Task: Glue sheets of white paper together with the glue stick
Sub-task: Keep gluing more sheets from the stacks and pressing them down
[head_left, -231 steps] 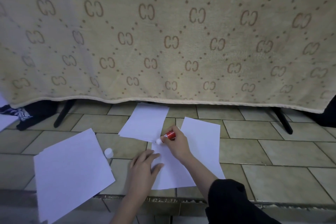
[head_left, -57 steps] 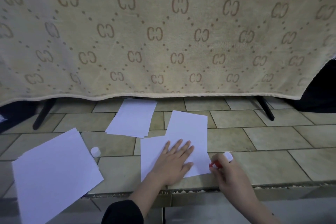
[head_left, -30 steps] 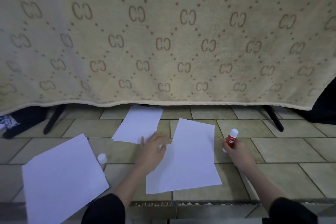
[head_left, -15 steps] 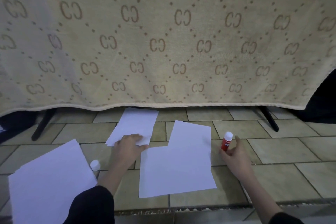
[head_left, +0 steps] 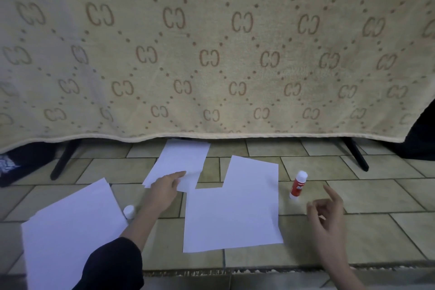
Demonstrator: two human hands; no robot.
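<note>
Two overlapping white sheets [head_left: 233, 214] lie joined on the tiled floor in front of me. A red glue stick [head_left: 297, 186] stands upright, uncapped, just right of them. My right hand [head_left: 328, 216] hovers to its right, fingers loosely curled, holding nothing. My left hand [head_left: 164, 189] reaches forward and takes the near corner of a small stack of white sheets [head_left: 180, 162] at the back, thumb under the top sheet. The glue stick's white cap [head_left: 129, 211] lies beside my left forearm.
A larger pile of white paper [head_left: 68, 231] lies at the front left. A beige patterned blanket [head_left: 211, 54] hangs across the back over black stand legs [head_left: 62, 160]. A floor edge strip [head_left: 235, 271] runs along the front.
My right hand has set the glue stick upright on the floor and let go of it. My left hand has left the glued sheets and reached the back stack, lifting its corner.
</note>
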